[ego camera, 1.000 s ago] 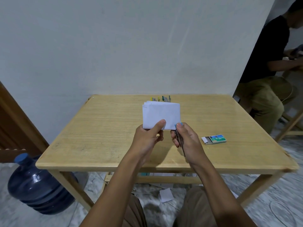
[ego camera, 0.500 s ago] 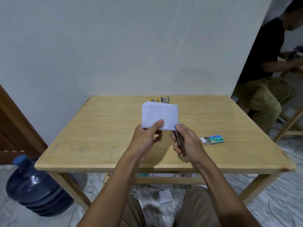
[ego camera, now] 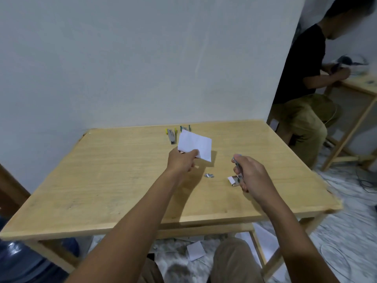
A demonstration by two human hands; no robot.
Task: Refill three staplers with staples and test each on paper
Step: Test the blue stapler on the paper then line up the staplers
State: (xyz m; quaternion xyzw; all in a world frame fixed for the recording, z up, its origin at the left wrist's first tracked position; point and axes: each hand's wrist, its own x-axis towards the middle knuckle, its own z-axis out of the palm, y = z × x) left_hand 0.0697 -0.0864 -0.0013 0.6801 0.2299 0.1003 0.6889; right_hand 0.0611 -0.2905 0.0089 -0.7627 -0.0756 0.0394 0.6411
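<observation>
Stapler (ego camera: 237, 169) gripped in right hand (ego camera: 252, 176); left hand (ego camera: 181, 161) pinches paper (ego camera: 194, 147).

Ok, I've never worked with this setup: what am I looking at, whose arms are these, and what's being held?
There is no machine here. These are a person's two bare arms, seen from a wide-angle camera worn on their head that looks forward and down. The left hand pinches a folded white paper over the wooden table. The right hand grips a small stapler. On the table lie what looks like a short strip of staples, a staple box partly hidden by the right hand, and, near the far edge, a yellow-tipped stapler and a teal-tipped stapler. Another person sits off to the right.
</observation>
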